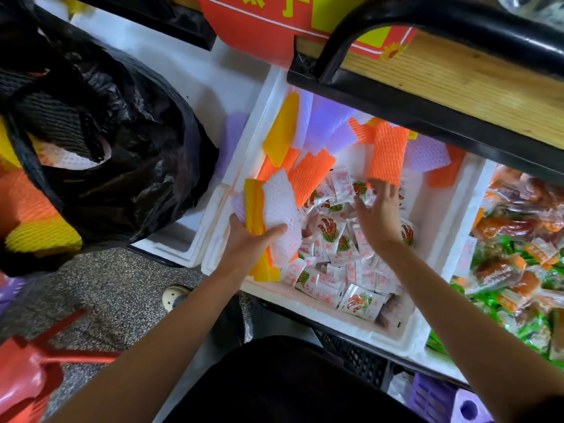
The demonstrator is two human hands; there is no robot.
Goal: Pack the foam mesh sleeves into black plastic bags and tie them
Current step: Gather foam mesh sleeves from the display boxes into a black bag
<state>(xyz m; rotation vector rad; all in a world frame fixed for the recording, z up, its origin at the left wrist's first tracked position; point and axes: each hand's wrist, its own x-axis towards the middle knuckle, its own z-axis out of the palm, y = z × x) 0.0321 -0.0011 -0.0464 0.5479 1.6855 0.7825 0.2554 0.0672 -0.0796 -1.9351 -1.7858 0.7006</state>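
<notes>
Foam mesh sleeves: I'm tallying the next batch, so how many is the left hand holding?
3 show in the left hand: a purple sleeve at the left edge, a yellow sleeve in the middle, a white sleeve on the right. Others may be hidden between them.

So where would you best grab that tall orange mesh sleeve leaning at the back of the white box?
Probably its near, lower end, coming from the person's side over the sachets. The orange sleeve is a long flat strip and its far end runs up to the black shelf edge, so the top is crowded. The right hand, fingers spread, hovers by that end.
</notes>
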